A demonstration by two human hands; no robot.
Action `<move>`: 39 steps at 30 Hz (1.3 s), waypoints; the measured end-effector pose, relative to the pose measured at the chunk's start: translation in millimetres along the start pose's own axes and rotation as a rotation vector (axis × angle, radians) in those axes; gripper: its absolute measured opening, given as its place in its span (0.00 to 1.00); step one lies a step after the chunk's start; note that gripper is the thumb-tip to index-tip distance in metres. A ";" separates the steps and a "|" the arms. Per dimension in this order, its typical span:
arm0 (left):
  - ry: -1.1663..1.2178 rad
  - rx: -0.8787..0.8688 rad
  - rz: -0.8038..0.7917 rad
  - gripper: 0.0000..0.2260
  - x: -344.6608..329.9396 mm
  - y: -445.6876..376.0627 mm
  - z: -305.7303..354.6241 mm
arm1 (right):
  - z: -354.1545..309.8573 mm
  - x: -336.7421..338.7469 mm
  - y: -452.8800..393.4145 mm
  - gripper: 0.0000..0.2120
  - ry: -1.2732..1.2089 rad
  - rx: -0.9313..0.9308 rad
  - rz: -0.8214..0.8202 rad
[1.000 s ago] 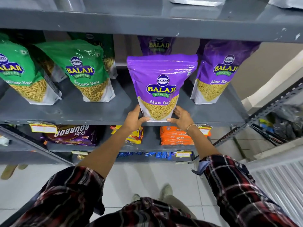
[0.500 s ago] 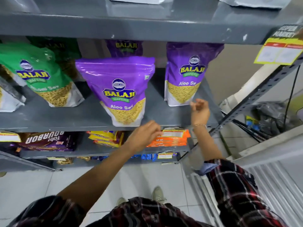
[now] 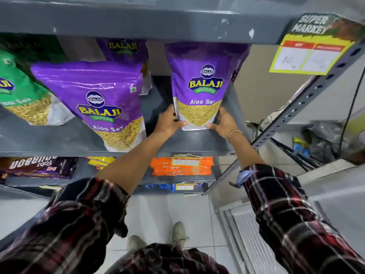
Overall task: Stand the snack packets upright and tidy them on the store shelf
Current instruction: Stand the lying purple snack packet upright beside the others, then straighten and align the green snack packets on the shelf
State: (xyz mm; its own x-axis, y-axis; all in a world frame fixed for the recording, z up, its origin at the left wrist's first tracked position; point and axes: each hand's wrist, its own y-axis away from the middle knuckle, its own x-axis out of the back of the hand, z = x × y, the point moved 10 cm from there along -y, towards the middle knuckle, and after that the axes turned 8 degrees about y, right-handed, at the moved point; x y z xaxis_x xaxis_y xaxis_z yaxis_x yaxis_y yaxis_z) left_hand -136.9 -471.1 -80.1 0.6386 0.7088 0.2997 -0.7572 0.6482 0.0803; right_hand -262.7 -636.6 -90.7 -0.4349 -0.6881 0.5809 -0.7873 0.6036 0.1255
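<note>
Both my hands, left (image 3: 167,121) and right (image 3: 224,122), moved off the middle packet (image 3: 102,101); now clasp the right packet (image 3: 199,91), upright near the shelf (image 3: 197,143) end.

both arms reach up and forward; left hand (image 3: 167,121) and right hand (image 3: 224,122) face inward, fingers curled in a grip.

Left hand (image 3: 168,120) and right hand (image 3: 223,123) are gripping the bottom corners of the right purple packet (image 3: 199,86), standing upright on the grey shelf (image 3: 59,139). Second purple packet (image 3: 102,101) is standing just left, near a green packet (image 3: 23,95).
</note>
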 end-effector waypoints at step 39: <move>-0.119 -0.153 0.252 0.11 85.3 160.5 -42.5 | -63.2 -133.0 162.5 0.05 -0.206 0.138 0.216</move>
State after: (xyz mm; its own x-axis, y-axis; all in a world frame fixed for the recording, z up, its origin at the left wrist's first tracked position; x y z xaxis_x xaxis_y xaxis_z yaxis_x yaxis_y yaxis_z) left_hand -198.1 -294.7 -82.0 0.4059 0.8210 0.4015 -0.8546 0.4967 -0.1516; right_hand -305.2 -421.5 -96.8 -0.6663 -0.6255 0.4059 -0.7131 0.6937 -0.1014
